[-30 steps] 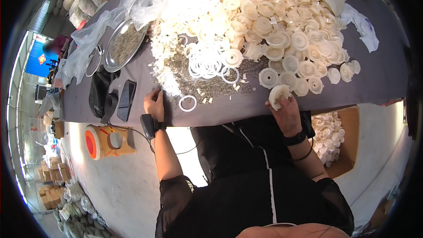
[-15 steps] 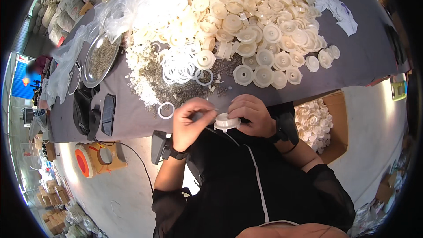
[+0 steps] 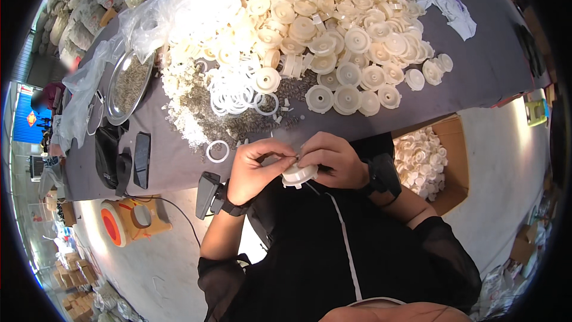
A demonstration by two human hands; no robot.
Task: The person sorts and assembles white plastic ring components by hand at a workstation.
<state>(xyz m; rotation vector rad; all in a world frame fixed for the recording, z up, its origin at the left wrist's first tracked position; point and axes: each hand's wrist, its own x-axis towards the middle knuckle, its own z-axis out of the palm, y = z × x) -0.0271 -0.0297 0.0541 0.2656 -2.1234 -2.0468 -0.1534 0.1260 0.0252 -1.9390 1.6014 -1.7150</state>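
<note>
A round cream plastic cap (image 3: 299, 174) with small tabs on its rim is held in front of my body, just off the table's near edge. My right hand (image 3: 335, 160) grips it from the right, its thumb and fingers closed at the side and top. At the cap's top, my left hand (image 3: 260, 171) is closed in a pinch; whatever sits between its fingertips is too small to make out. Just beyond the left hand lies a single white ring (image 3: 217, 151). Farther off are a stack of white rings (image 3: 232, 98) and a spread of tiny metal springs (image 3: 238, 124).
A large heap of cream caps (image 3: 357, 40) covers the table's far middle. Small white pieces (image 3: 179, 101) lie left of the springs. On the left are a metal tray (image 3: 128, 86), a black pouch (image 3: 108, 154) and a phone (image 3: 142, 159). A cardboard box (image 3: 456, 161) of white parts stands below right.
Both hands have come closer together over the cap. The right fingers have shifted left onto its top, meeting the left fingertips. The view has shifted slightly.
</note>
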